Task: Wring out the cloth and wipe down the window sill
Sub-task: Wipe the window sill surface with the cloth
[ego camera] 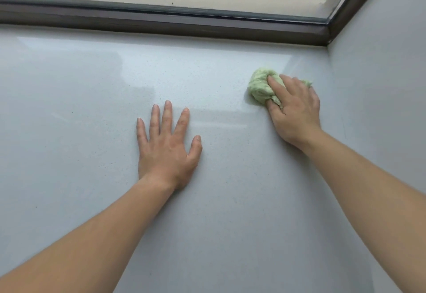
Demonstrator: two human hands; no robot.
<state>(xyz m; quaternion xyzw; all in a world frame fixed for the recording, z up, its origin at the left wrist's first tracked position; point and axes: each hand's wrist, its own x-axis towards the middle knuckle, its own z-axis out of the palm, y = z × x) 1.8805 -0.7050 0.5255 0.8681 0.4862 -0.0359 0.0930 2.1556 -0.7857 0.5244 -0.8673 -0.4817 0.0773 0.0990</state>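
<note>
Head view: a bunched, crumpled pale green cloth is grasped by the right hand, its fingers curled round it, and is pressed onto the glossy grey window sill near the right corner, just beside the side wall. The left hand is laid flat on the sill, released, with its fingers straight and spread.

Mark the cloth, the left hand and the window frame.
green cloth [259,87]: head view, bunched part beyond the fingers.
left hand [167,152]: head view, back of the hand.
window frame [161,22]: head view, dark bottom rail.
</note>
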